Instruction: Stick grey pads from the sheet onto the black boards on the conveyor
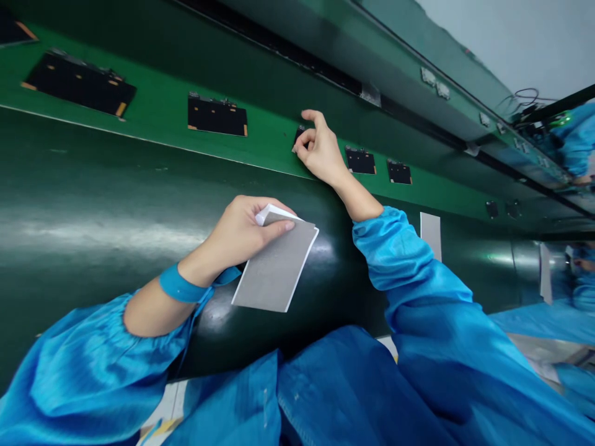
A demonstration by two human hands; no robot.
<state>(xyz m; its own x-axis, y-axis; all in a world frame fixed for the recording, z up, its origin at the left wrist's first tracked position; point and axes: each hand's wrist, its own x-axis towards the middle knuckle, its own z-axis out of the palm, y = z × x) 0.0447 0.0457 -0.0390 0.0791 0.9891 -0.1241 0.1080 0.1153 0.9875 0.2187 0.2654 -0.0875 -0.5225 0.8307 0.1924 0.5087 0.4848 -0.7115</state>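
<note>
My left hand (248, 232), with a blue band at the wrist, grips a grey sheet (279, 266) with white edges, its top corner curled under the fingers. Farther forward, my right hand (320, 145) is over the green strip (269, 145). Its thumb and index finger are bent together beside a small dark piece (300, 131), mostly hidden behind them; whether they pinch anything is too small to tell. Black flat boards with orange corners lie along the strip, one (217, 116) left of my right hand and another (360, 161) just right of it.
More black boards (81, 83) lie at the far left and right. A second grey sheet (431, 234) is beyond my right forearm. A ledge (418, 80) with small white parts runs behind the strip. Other people's blue sleeves (579, 139) show at the right edge.
</note>
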